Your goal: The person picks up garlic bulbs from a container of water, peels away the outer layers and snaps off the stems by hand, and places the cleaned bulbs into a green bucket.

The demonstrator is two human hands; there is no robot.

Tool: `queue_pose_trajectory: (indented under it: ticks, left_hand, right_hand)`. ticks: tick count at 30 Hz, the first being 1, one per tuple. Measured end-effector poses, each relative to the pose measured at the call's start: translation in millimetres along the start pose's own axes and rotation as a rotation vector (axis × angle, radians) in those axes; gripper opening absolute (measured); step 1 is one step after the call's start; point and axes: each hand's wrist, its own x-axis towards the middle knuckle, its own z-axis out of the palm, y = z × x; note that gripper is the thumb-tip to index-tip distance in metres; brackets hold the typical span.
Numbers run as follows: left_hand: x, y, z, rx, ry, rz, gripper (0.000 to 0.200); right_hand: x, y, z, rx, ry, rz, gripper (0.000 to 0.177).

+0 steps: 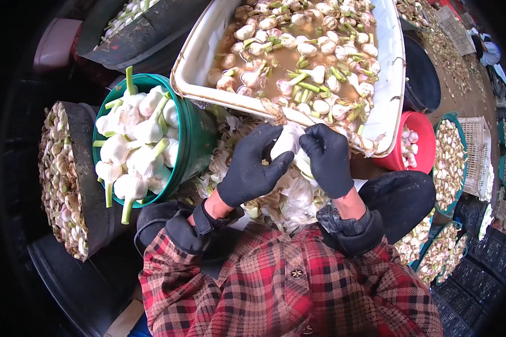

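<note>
My left hand (pixel 256 163), in a black glove, holds a white garlic bulb (pixel 287 140) between thumb and fingers. Close against the bulb's other side, my right hand (pixel 327 160), also black-gloved, has its fingers pinched together. A pale flap of garlic skin (pixel 303 164) hangs below those fingertips. Beneath both hands, loose white peelings (pixel 292 196) are heaped in my lap area. On the left, a green bucket (pixel 194 140) is filled with clean white garlic bulbs (pixel 146 129) with green stems.
Ahead stands a white tub (pixel 391 73) of brown water with floating garlic (pixel 320 73). A red bucket (pixel 424 126) with a few bulbs is at its right. Dark containers of garlic (pixel 64 180) stand on the left. Baskets of garlic (pixel 450 160) and a pale crate (pixel 477 149) line the right.
</note>
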Motion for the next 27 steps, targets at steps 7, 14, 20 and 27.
queue_pose_trajectory:
  ticks: [7, 14, 20, 27]
  left_hand:
    - [1, 1, -4, -0.546, -0.066, -0.266, 0.056]
    - [5, 22, -20, 0.343, -0.077, 0.329, 0.053]
    - [-4, 8, -14, 0.153, 0.124, 0.274, 0.023]
    - [-4, -29, -15, -0.027, 0.436, -0.29, 0.012]
  right_hand:
    - [-1, 7, 5, 0.098, 0.084, 0.115, 0.013]
    - [-7, -9, 18, 0.167, 0.234, 0.268, 0.011]
    - [-13, -4, 26, 0.089, 0.061, 0.065, 0.007]
    - [-34, -10, 0, 0.025, -0.329, -0.059, 0.008]
